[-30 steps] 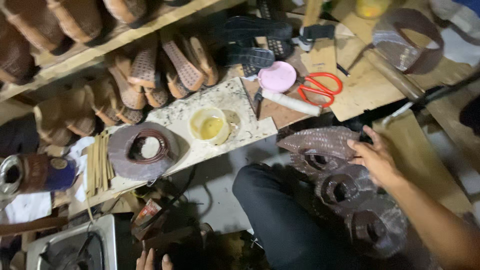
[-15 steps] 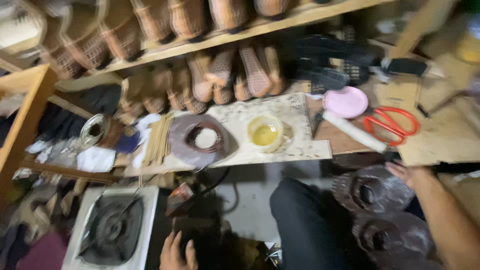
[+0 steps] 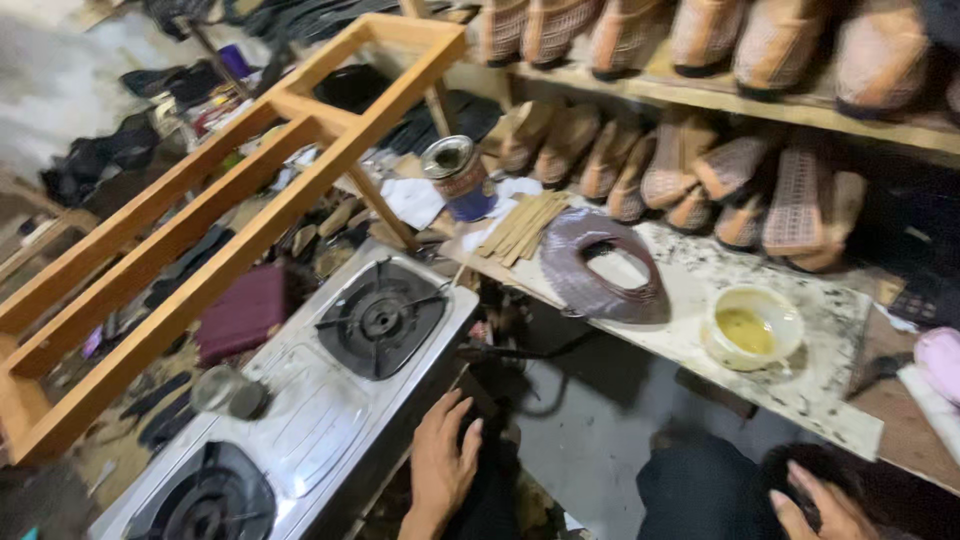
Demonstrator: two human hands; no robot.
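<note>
Wooden frame (image 3: 230,200) runs diagonally across the left, biggest thing in view, tilted over floor clutter. Shelves (image 3: 760,100) top right, packed with rows of woven-upper shoes (image 3: 790,200). Two-burner gas stove (image 3: 300,400) bottom left, steel top, small glass lid (image 3: 228,390) lying between the burners. Marble-pattern worktop (image 3: 830,380) right of the stove: dark coiled strip roll (image 3: 600,265) on it, pale bowl (image 3: 752,328) with yellow liquid just beside the roll, bundle of wooden sticks (image 3: 522,225) at the far end, open tin can (image 3: 458,178) near the sticks. Maroon case (image 3: 243,312) on the floor left of the stove.

Left hand (image 3: 443,462): fingers spread, palm down, resting on a dark object (image 3: 490,480) just beside the stove's front edge; can't identify the object. Not gripping anything visible.

Right hand (image 3: 815,505): bottom edge of frame, fingers loosely open on dark material (image 3: 870,485) over the lap, partly cropped. Can't tell if it's grasping.
</note>
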